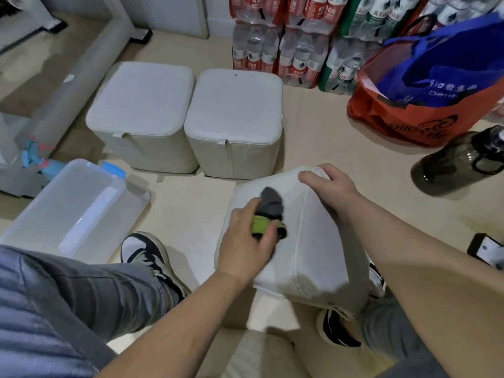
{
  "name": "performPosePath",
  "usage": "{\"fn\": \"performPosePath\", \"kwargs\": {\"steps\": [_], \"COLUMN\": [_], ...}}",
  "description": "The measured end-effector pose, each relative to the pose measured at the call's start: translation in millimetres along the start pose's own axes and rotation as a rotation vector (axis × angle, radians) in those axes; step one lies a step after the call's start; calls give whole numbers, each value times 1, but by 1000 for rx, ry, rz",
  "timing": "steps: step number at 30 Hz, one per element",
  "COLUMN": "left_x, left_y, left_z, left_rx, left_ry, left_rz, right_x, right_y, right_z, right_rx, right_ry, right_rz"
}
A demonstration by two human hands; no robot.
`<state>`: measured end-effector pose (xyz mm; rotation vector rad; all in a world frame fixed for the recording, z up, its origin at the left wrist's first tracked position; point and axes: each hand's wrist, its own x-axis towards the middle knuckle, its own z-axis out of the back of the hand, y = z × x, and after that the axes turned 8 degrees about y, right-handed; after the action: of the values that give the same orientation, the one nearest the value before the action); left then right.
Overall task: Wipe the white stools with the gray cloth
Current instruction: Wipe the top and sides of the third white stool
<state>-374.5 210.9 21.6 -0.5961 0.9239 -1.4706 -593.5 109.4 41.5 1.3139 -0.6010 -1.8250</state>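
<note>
Beige flooring runs through a cluttered room, with water packs (272, 50) stacked at the back, an orange bag (403, 118) to the right and a clear box (71, 208) to the left. Near the packs the left stool (141, 102) and the right stool (234, 107) stand upright side by side, so close I cannot tell whether they touch. A third, the tipped stool (316, 241), leans between the person's knees with one side face turned up.

The right hand (327, 184) curls over its far upper corner, steadying it. The left hand (245, 238) pinches the cloth (272, 203) (gray, with a green strip showing by the thumb) and presses it on the upturned face. The hands are apart.

The step in hand looks like wiping this side. Done well, it wants a firm hold at the corner so the tipped stool does not rock. The bunched cloth should be spread flatter for more contact. Strokes should overlap from seam to seam, with a pass along the piping where dirt likely gathers. Turning the stool would bring up the next face.
</note>
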Motion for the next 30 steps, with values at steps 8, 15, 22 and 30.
{"fn": "performPosePath", "kwargs": {"steps": [8, 15, 22, 30], "left_x": [16, 47, 62, 87], "left_y": [-13, -49, 40, 9], "left_z": [6, -2, 29, 30], "left_rx": [-135, 52, 94, -78], "left_ry": [-164, -61, -125, -179], "left_rz": [347, -179, 359, 459], "right_x": [-11, 3, -2, 4], "right_y": [15, 6, 21, 29], "right_z": [-24, -30, -16, -39], "right_rx": [-247, 88, -139, -395], "right_ry": [16, 169, 220, 199], "right_rz": [11, 41, -32, 60]}}
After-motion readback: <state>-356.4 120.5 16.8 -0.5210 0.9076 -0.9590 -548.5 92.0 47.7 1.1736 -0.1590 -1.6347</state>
